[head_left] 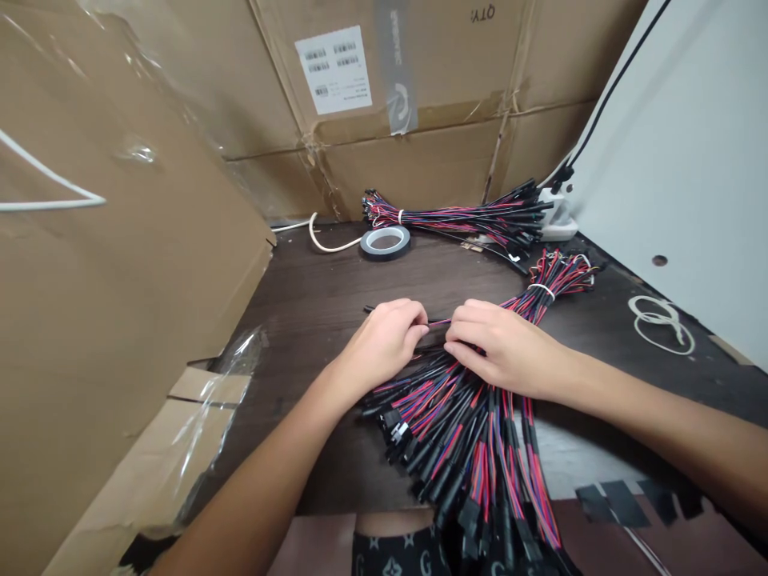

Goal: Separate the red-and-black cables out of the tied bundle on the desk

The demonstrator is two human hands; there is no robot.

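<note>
A loose fan of red, blue and black wire leads with black connectors (462, 448) lies on the dark wooden table (312, 296) in front of me. My left hand (384, 340) is curled, pinching a single thin lead that sticks out to the left. My right hand (504, 344) is closed over the top of the fan where the wires gather. Beyond my right hand the same wires run into a bundle tied with a white band (549, 284).
A second tied wire bundle (462, 216) lies at the back, with a roll of dark tape (385, 240) beside it. Cardboard boxes (120, 240) wall the left and rear. A white panel (690, 160) stands at right; white ties (660, 320) lie near it.
</note>
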